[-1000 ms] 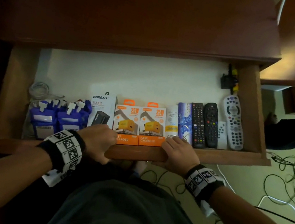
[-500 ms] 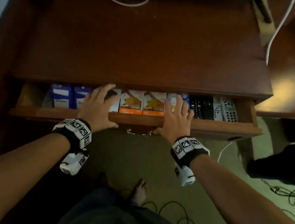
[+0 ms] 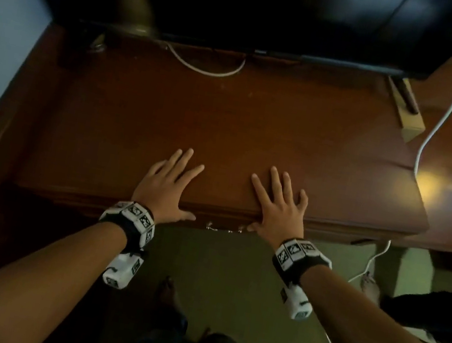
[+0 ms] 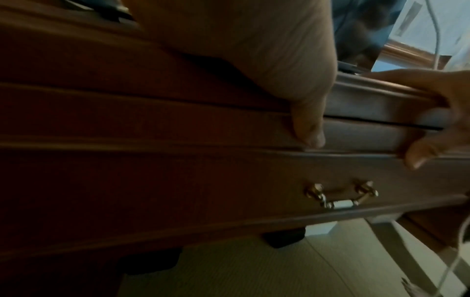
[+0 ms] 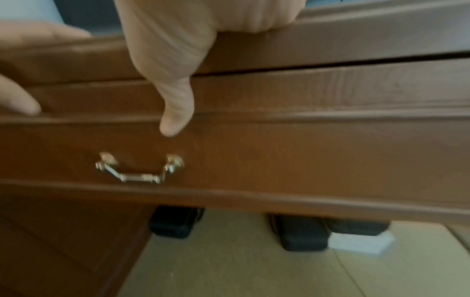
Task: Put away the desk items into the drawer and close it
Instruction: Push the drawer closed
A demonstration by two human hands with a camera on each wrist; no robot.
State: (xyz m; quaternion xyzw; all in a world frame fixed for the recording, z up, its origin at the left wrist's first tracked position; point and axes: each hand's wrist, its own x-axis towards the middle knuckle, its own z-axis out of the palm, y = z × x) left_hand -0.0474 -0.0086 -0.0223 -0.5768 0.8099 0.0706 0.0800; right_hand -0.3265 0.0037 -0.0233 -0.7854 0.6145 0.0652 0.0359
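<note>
**Both hands flat on the tabletop above the closed drawer**

The left hand lies palm down on the front edge of the tabletop, fingers straight and spread, holding nothing. Its thumb hangs over the edge and touches the top of the drawer front. The right hand lies the same way just to the right, fingers splayed and empty, thumb pointing down against the drawer front.

The drawer sits pushed in under the tabletop, with only a thin dark gap along its top edge. Its brass handle hangs on the drawer front, below and between the two thumbs. The drawer's contents are hidden.

Behind the hands, at the far edge of the tabletop, stands a dark screen with a white cable looping beneath it. Below the drawer, pale green floor shows.
</note>
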